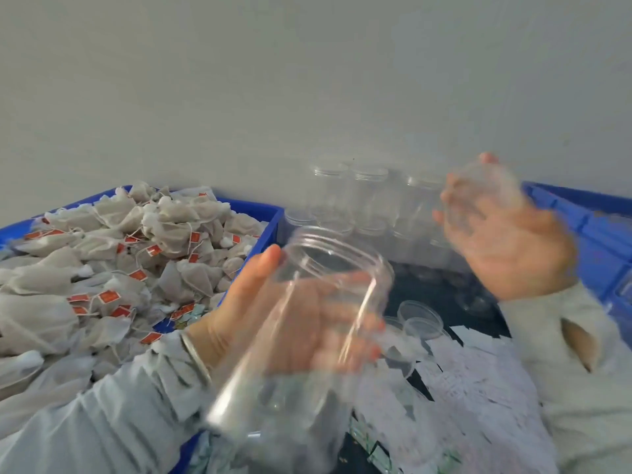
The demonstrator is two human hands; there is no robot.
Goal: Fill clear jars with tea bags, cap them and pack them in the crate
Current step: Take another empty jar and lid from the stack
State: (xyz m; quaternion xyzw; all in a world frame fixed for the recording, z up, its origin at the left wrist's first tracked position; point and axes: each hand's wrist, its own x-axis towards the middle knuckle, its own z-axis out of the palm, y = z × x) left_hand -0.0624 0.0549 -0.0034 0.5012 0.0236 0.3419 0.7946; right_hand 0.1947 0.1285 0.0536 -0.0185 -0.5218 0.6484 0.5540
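Left hand [273,313]: grips empty clear plastic jar [307,323], mouth open, tilted toward the wall, beside blue crate of white tea bags [102,268].
Right hand [506,241]: blurred; seemingly holds clear lid [485,186].
Advice: steady jar upright near bags before filling.

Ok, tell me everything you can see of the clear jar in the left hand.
The clear jar looks like transparent plastic, cylindrical, with a threaded wide mouth and no cap on. It is empty and tilted, mouth pointing up and away, base toward the camera. The left hand grips its middle, thumb near the rim, fingers showing through the wall. It is held above the blue crates, motion-blurred.
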